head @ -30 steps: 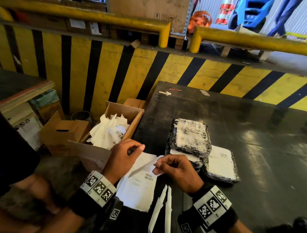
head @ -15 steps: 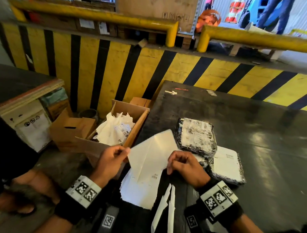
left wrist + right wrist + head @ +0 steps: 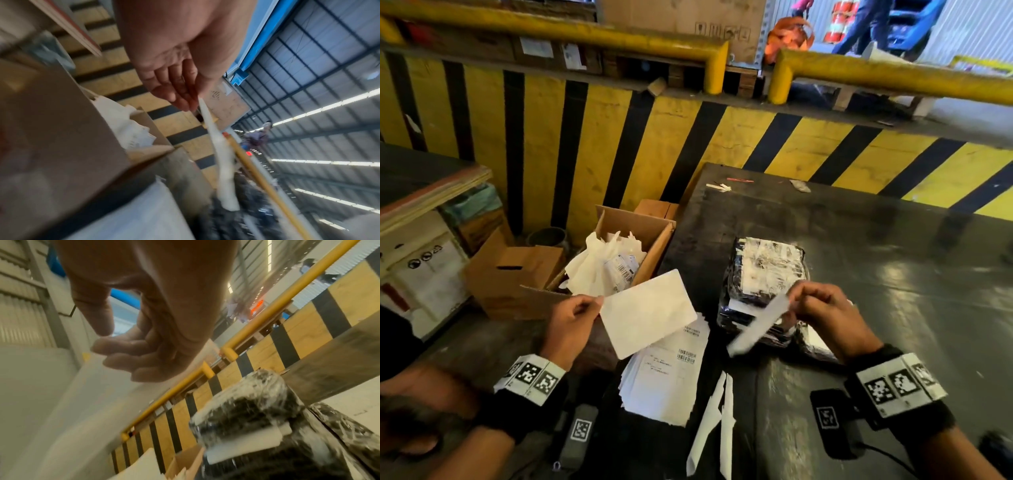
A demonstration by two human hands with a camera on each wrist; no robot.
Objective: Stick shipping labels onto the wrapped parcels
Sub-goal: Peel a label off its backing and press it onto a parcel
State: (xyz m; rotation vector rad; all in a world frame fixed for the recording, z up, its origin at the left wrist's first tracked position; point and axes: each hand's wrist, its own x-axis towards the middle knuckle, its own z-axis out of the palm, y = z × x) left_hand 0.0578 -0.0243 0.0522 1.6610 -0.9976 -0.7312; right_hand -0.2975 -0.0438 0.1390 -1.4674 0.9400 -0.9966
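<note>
**A:** What are the hands doing?

**B:** The left hand [image 3: 571, 329] pinches the corner of a blank white label sheet [image 3: 647, 313] between thumb and fingertips, holding it in the air above the stack of printed shipping labels [image 3: 664, 380]. The right hand [image 3: 828, 320] pinches a narrow white backing strip [image 3: 756, 325] — blurred — its grip pressed together on the strip's upper end.

**A:** And the parcels?

**B:** A pile of black wrapped parcels [image 3: 767, 277] sits on the dark counter [image 3: 876, 274], just right of the label stack. The top parcel shows white patches under glossy film. The strip hangs in front of that pile; whether it touches, I cannot tell.

**A:** Anything else near the label stack?

**B:** Two loose white strips [image 3: 717, 418] lie on the counter just right of it, nearer the person. To its left, beyond the counter's edge, an open cardboard box [image 3: 650, 236] holds crumpled white paper [image 3: 602, 267]. Behind stands a yellow-and-black striped barrier [image 3: 599, 147].
</note>
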